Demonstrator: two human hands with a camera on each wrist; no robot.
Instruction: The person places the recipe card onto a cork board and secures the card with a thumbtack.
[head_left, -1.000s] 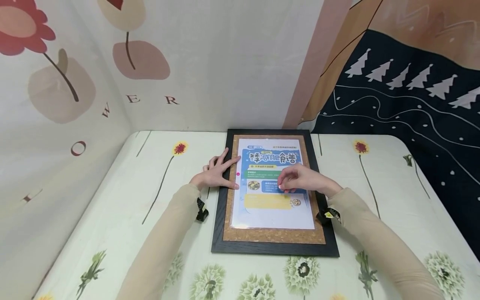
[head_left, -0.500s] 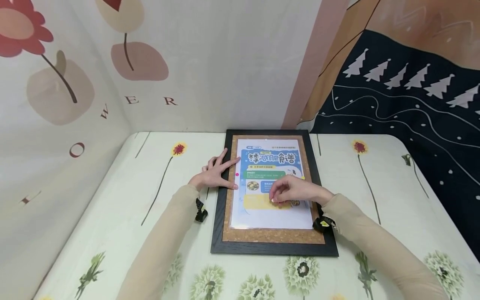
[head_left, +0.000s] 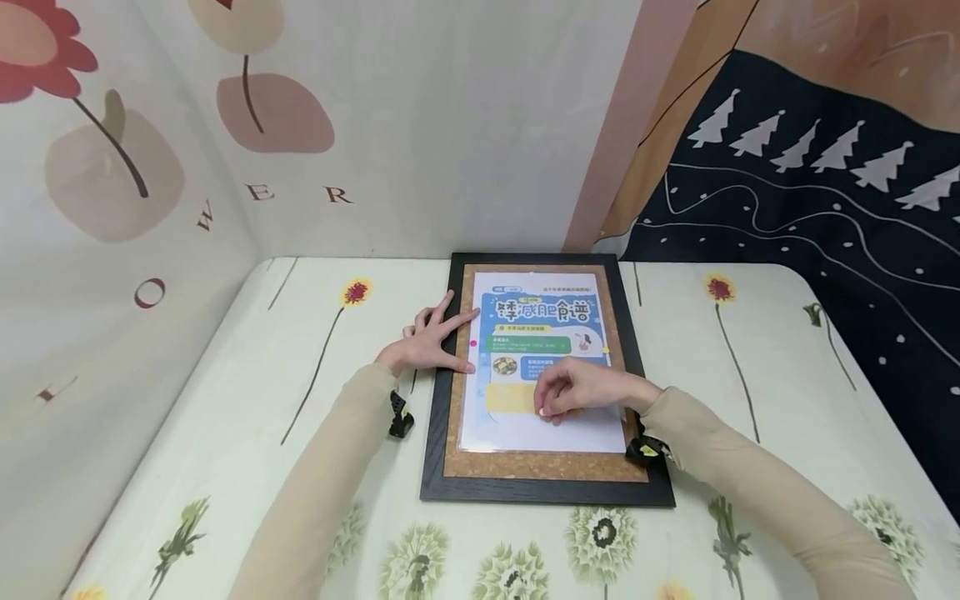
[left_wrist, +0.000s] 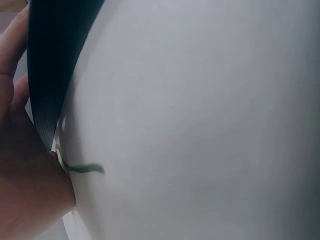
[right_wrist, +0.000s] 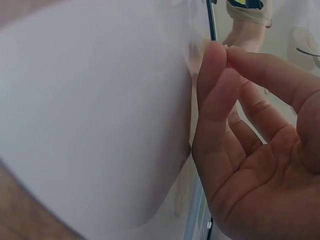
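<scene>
A printed sheet (head_left: 495, 435) lies on a cork board (head_left: 540, 465) with a black frame (head_left: 551, 492). My left hand (head_left: 429, 343) rests across the frame's left side, fingers spread, thumb and index finger on the sheet's left edge. In the left wrist view that hand (left_wrist: 32, 185) is beside the dark frame (left_wrist: 62, 50). Over the sheet's lower half, my right hand (head_left: 585, 387) has its fingers curled. The right wrist view shows this hand (right_wrist: 265, 185) pinching a tiny pale thing (right_wrist: 226, 47), mostly hidden, near the sheet (right_wrist: 105, 105).
A pink dot (head_left: 473, 343) and a yellow dot (head_left: 606, 350) sit on the sheet's left and right edges. The table is covered by a flowered cloth (head_left: 360, 483). A printed curtain (head_left: 450, 167) hangs just behind the frame.
My right hand has moved down and slightly left over the sheet, from the green strip to the yellow panel, uncovering the yellow dot. The left hand stays in place.
</scene>
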